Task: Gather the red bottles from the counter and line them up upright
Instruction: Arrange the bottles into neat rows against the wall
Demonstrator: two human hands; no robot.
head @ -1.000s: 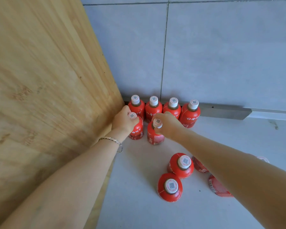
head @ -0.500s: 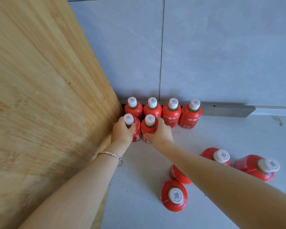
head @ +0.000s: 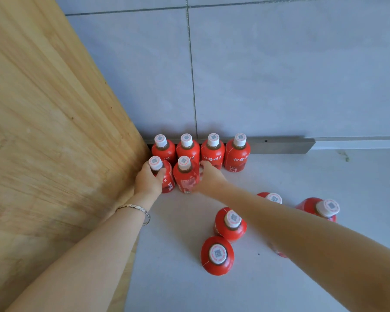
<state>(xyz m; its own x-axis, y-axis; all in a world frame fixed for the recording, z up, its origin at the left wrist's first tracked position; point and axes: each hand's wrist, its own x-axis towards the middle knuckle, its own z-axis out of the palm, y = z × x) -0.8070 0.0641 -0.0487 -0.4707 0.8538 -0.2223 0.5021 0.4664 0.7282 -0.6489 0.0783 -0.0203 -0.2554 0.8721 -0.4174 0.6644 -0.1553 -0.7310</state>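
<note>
While four red bottles already stand in a row (head: 200, 152) against the tiled wall (head: 279, 75) at the desk's (head: 324, 176) back left corner, the person is starting a second row just in front of it. The left hand (head: 148, 182) has its fingers (head: 160, 173) wrapped around the neck and shoulder of the bottle nearest the wooden panel (head: 54, 131), holding it upright. The right hand (head: 208, 176) rests against the side of the second front bottle (head: 186, 176), fingers loosely curled on it; whether they grip or only steady it cannot be told. Both front bottles (head: 167, 185) stand upright, touching or nearly touching each other and the back row.

To finish this step well, each bottle should be seated flat before release, nudged snug against its neighbour so the front row sits square with the back one, and let go gently so nothing tips. Four or so loose bottles (head: 230, 224) stand nearer the front of the desk, one partly hidden under the right forearm; they look like the next to collect. Lifting the hands straight up should avoid knocking the caps.
</note>
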